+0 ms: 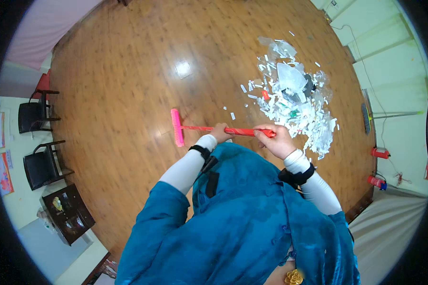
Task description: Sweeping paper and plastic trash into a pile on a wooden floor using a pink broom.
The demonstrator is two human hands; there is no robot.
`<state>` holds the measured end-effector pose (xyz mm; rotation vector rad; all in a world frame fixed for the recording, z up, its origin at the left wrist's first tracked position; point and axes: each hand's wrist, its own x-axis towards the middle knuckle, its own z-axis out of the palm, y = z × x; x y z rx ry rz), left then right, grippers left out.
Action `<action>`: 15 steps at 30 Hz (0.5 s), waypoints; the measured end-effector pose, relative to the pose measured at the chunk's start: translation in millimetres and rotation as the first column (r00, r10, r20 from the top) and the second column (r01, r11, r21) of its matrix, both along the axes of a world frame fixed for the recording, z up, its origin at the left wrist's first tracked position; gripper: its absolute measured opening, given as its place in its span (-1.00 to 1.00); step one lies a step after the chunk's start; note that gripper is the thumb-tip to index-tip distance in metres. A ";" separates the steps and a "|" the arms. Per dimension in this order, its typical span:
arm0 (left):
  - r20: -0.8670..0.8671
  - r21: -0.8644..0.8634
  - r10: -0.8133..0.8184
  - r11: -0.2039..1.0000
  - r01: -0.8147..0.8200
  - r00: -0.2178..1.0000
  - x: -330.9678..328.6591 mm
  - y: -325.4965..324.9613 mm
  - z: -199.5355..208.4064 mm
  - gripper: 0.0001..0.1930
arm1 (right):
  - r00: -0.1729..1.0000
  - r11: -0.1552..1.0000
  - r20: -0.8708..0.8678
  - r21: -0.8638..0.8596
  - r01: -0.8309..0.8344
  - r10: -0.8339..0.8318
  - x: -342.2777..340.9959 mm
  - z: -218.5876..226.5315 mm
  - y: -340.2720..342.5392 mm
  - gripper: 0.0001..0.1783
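Observation:
A broom with a red handle [245, 131] and a pink bristled head [177, 127] lies across in front of my body, its head pointing left. My right hand [277, 140] is closed round the top end of the handle. Lower on the same handle, my left hand [219, 132] is wrapped about the shaft. Ahead to the right spreads a heap of litter [295, 99]: white paper scraps, clear plastic, a few dark pieces and a small red item [265, 95]. Several loose scraps, such as a white strip [232, 116], lie between the heap and the broom.
Wooden flooring [128, 71] stretches all round. Two black chairs [38, 166] and a dark cabinet [69, 213] line the left wall. Along the right wall are a second broom [365, 118] with a long green handle and two red fire extinguishers [379, 153]. A pale curtain [390, 228] hangs lower right.

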<state>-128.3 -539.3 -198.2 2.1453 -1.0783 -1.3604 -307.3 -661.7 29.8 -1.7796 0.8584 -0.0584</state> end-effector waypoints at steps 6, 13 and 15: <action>0.007 -0.398 0.011 0.918 -0.007 1.000 -58.9 -36.1 -40.9 -0.60 | 0.997 0.942 -0.055 -0.334 0.036 -0.058 -13.5 22.4 9.4 -0.75; -0.086 -0.378 -0.022 0.926 -0.012 0.996 -60.6 -60.6 48.1 -0.69 | 0.996 0.916 0.055 -0.390 0.092 -0.077 -27.8 69.2 -1.9 -0.79; -0.063 -0.343 -0.034 0.939 0.011 0.997 -58.4 -42.5 50.1 -0.71 | 0.993 0.953 0.107 -0.292 0.080 -0.051 -29.7 68.7 0.7 -0.79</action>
